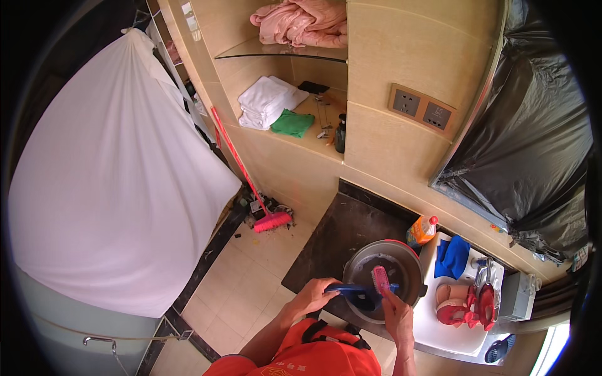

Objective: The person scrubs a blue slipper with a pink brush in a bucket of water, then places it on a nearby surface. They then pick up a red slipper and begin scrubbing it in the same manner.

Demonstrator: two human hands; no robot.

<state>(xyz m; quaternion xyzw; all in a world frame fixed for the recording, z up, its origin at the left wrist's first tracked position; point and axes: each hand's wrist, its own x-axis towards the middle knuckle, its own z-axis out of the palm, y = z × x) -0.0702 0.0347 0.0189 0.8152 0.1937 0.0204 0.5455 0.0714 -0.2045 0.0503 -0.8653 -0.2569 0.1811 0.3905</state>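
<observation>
My left hand [315,295] grips one end of a blue slipper [349,288] and holds it over a dark round bucket [414,265]. My right hand [398,314] is closed around the handle of a pink scrubbing brush [380,277]. The brush's bristle side faces up, and its head is close to the slipper; whether they touch I cannot tell. Sudsy water lies in the bucket, which stands on a dark stone counter [324,239]. My hands and the slipper hide part of the bucket's near side.
On the white sink [421,324] at right lie red shoes [454,314] and a blue cloth [451,256], near the faucet [483,270]. A detergent bottle [421,231] stands behind the bucket. A pink broom [273,221] leans by floor debris. White sheeting [117,178] hangs at left.
</observation>
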